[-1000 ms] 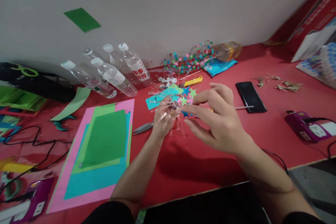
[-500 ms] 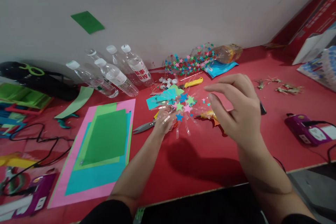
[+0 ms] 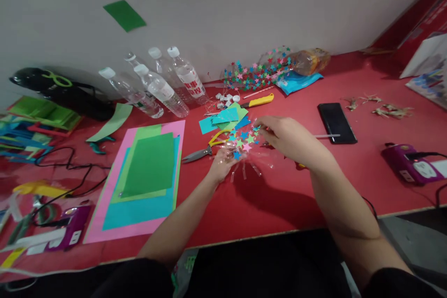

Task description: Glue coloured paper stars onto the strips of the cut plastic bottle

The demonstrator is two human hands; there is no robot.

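My left hand (image 3: 222,166) is closed around a piece of clear plastic cut into strips (image 3: 244,171), like a cut bottle, with colored stars fixed among the strips. Blue, green and pink stars (image 3: 247,147) face up toward me. My right hand (image 3: 279,136) reaches to the right side of this piece, fingers bent and drawn together at the strips near a green star; what they pinch is too small to make out. Scissors with yellow handles (image 3: 197,154) lie left of the piece. Behind it are blue and green paper scraps (image 3: 228,116).
Several plastic bottles (image 3: 164,93) stand by the wall. A yellow cutter knife (image 3: 261,99) and star-covered clear plastic (image 3: 258,74) lie behind my hands. Stacked colored paper (image 3: 150,163) is at left, a black phone (image 3: 337,123) and purple power socket (image 3: 412,163) at right.
My right hand has come down and left, from spread fingers above the table to the star-covered strips, uncovering the phone. My left hand still holds the plastic piece. The view has shifted slightly.
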